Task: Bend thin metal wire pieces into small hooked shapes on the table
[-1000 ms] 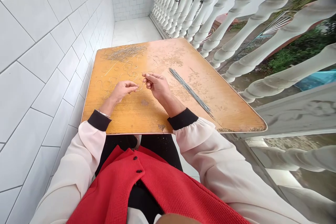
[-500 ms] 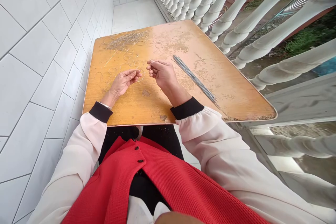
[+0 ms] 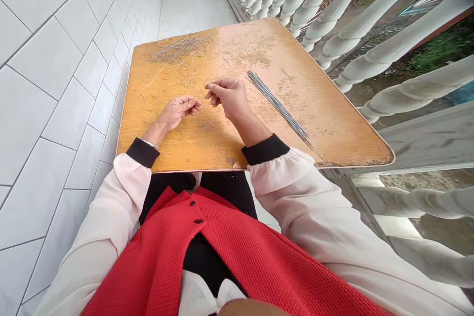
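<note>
My left hand (image 3: pixel 180 111) is closed in a pinch over the near left part of the table, with a thin pale wire (image 3: pixel 205 102) at its fingertips. My right hand (image 3: pixel 230 97), just to its right and slightly higher, has thumb and forefinger pressed together around the same thin wire. Between the two hands the wire bends in a short curve; its ends are too fine to follow. Beyond my hands lie several loose curled wires (image 3: pixel 187 78). To the right of my right hand rests a bundle of straight grey wires (image 3: pixel 279 107).
A tangled pile of wires (image 3: pixel 179 50) lies at the far left of the worn wooden table (image 3: pixel 185 153). A white tiled wall (image 3: pixel 66 79) runs close along the left. White balusters (image 3: pixel 344 19) line the right side.
My hands stay close together, with the right fingers shifted slightly left. The wire's curve between them looks smaller, and a long wire now arcs above my right hand. The view has tilted slightly.
</note>
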A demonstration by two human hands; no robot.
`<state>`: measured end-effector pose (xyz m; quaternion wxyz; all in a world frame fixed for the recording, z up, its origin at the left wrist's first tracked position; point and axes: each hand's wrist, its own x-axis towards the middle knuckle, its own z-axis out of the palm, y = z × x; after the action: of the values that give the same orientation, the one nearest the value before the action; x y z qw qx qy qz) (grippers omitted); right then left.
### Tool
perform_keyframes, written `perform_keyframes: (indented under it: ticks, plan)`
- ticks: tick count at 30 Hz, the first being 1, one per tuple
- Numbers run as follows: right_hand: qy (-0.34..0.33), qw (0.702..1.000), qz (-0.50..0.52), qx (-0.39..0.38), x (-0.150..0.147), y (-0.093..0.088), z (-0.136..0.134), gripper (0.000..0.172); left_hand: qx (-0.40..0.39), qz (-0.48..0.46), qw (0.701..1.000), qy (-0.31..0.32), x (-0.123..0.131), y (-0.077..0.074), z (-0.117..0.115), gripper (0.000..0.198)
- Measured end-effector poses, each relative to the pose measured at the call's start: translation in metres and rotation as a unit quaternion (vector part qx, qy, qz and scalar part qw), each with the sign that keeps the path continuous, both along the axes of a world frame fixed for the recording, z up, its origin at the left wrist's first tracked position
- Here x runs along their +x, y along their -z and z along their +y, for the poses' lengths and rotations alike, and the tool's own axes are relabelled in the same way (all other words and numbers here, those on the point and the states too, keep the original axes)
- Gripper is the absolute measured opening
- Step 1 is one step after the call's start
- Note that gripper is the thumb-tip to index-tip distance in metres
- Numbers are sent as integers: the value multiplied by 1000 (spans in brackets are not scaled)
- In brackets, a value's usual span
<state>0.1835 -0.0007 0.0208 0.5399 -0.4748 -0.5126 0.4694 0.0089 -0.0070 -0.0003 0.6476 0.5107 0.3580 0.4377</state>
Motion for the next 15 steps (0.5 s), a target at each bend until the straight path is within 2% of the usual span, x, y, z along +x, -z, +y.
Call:
perform_keyframes:
  ticks: [4,9,12,15]
  plan:
    - [1,1000,15,-4,1,-3,-1,15,-22,-21,999,-32,1,0,-2,18]
    - [19,999,43,-22,1,-4,-1,15,-36,-53,998,-5,-1,0,-5,22]
    - [36,999,32,-18,0,-3,0,17,-47,-40,998,0,-3,0,-5,29]
    - [43,999,8,-3,-2,-3,-1,17,-54,1,999,9,-3,-2,-5,22]
